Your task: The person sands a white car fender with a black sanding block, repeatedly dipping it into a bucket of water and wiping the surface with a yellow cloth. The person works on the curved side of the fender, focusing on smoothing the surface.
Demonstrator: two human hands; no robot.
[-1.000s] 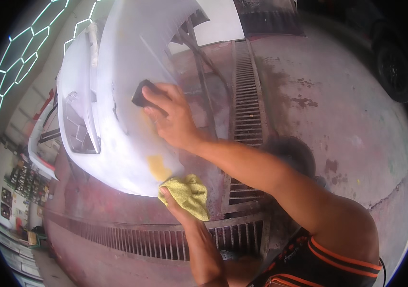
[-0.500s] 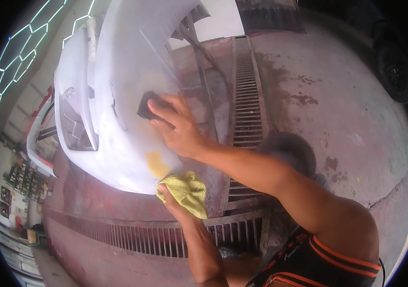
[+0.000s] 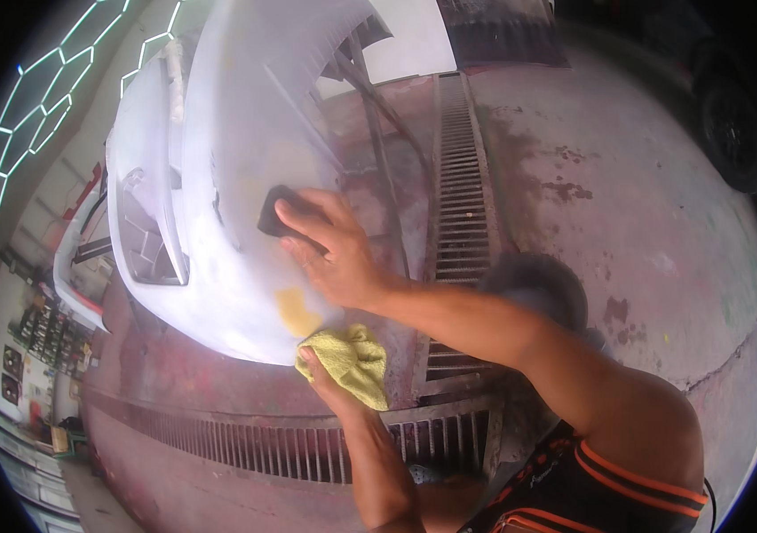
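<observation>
A pale grey-white car bumper (image 3: 218,293) stands before me, with a yellow filler patch (image 3: 295,311) near its lower corner. My right hand (image 3: 334,253) is closed round a black sanding block (image 3: 277,211) and rests it against the bumper's face, above the patch. Below, my left hand (image 3: 327,384) grips a yellow-green cloth (image 3: 348,362) at the bumper's bottom edge. The left fingers are mostly hidden behind the cloth; its thumb shows in front.
Dark metal stand legs (image 3: 378,151) rise behind the bumper. A floor drain grate (image 3: 463,191) runs away from me, and a second grate (image 3: 263,444) crosses in front. A dark round stool-like object (image 3: 538,289) is beside my right forearm. Another bumper (image 3: 72,275) is at left.
My right hand and the sanding block have shifted slightly down over the bumper. The whole view has moved a little; the left hand keeps its hold on the cloth.
</observation>
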